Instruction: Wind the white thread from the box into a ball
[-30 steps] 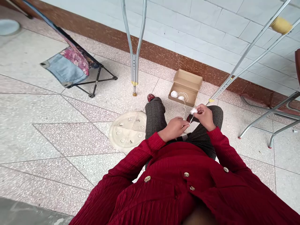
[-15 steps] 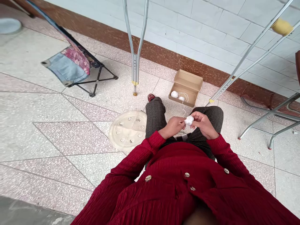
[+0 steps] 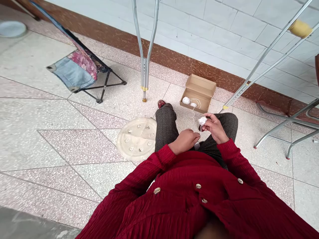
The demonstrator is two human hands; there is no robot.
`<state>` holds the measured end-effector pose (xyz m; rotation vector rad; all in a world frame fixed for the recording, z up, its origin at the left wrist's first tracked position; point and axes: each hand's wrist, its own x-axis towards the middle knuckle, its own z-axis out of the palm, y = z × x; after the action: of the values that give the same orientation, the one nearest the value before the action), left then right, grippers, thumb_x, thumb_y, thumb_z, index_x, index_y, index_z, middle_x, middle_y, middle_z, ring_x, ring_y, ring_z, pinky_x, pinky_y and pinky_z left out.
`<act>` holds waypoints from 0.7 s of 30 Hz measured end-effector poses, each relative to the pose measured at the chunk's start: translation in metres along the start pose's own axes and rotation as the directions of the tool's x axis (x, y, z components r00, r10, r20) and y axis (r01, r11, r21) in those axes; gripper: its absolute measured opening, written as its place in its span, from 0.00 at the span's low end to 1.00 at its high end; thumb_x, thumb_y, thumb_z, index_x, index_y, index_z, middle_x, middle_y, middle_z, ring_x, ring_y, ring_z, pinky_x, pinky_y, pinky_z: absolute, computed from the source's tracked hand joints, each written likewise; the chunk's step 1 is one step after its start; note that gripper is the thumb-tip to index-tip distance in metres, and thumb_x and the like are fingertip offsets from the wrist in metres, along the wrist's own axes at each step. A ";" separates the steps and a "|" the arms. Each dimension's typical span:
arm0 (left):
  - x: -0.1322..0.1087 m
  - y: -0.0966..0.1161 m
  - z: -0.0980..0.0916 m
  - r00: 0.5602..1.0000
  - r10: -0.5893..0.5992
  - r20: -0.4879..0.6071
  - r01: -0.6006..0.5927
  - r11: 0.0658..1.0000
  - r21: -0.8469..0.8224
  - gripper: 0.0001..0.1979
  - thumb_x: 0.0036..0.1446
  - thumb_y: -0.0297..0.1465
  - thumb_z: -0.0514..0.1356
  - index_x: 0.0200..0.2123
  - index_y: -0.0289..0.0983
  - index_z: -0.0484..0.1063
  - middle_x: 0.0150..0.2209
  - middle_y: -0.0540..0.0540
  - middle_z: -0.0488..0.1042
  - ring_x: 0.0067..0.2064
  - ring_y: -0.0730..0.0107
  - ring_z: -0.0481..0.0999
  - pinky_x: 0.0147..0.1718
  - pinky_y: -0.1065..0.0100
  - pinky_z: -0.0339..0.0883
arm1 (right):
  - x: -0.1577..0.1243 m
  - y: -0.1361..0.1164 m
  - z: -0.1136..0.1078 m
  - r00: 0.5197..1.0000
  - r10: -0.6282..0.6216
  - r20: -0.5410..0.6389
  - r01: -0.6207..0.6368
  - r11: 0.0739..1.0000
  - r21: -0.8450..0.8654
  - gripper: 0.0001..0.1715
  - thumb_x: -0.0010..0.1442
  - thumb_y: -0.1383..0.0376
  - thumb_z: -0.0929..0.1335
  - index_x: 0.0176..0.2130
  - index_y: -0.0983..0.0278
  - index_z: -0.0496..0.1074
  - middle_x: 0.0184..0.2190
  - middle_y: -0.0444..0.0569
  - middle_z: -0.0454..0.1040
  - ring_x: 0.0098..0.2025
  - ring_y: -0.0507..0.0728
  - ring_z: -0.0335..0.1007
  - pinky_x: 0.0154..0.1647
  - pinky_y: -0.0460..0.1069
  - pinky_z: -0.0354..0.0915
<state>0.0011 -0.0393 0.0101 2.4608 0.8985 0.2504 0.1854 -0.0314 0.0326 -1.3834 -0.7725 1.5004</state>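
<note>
Apparently mid-wind; R hand pinching ball, L hand, apart at its 7 o'clock, pinching yarn strung between; box w/ spare balls at 12 o'clock; next turn prob. calls for yarn pulled taut

Floor: speckled terrazzo, pale and pinkish panels split by thin dark lines; grey patch at its near left corner. Wall: white tile above a brown marbled skirting, which runs along the floor's far edge. Folding chair, denim-blue and floral, toward the far left corner. Tubular metal legs by the right edge. Light even.
</note>
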 end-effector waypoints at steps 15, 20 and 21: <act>0.020 -0.032 -0.038 0.985 0.139 -0.105 -0.136 0.990 0.031 0.15 0.69 0.30 0.52 0.34 0.36 0.77 0.32 0.46 0.79 0.37 0.67 0.77 0.56 0.59 0.63 | -0.022 0.024 -0.003 0.958 0.114 0.262 -0.063 0.978 -0.197 0.17 0.46 0.62 0.76 0.37 0.62 0.72 0.24 0.40 0.74 0.23 0.51 0.70 0.25 0.46 0.66; 0.020 -0.036 -0.015 0.994 -0.039 -0.104 0.015 0.975 -0.220 0.18 0.69 0.31 0.52 0.28 0.36 0.74 0.28 0.47 0.77 0.35 0.67 0.76 0.40 0.68 0.65 | -0.029 -0.004 0.002 0.984 0.023 0.178 -0.020 1.000 -0.019 0.17 0.47 0.63 0.77 0.37 0.62 0.73 0.27 0.42 0.77 0.24 0.51 0.71 0.25 0.45 0.65; 0.019 -0.033 -0.011 0.995 -0.056 -0.088 0.034 0.973 -0.228 0.18 0.69 0.32 0.52 0.27 0.36 0.74 0.28 0.47 0.76 0.35 0.67 0.76 0.39 0.69 0.65 | -0.024 -0.008 0.002 0.991 -0.017 0.134 0.018 1.000 -0.006 0.17 0.47 0.63 0.77 0.37 0.62 0.73 0.27 0.42 0.77 0.24 0.50 0.71 0.24 0.45 0.64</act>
<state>-0.0064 -0.0012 0.0020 2.2318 0.9104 0.4318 0.1833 -0.0500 0.0494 -1.2871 -0.8719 1.5903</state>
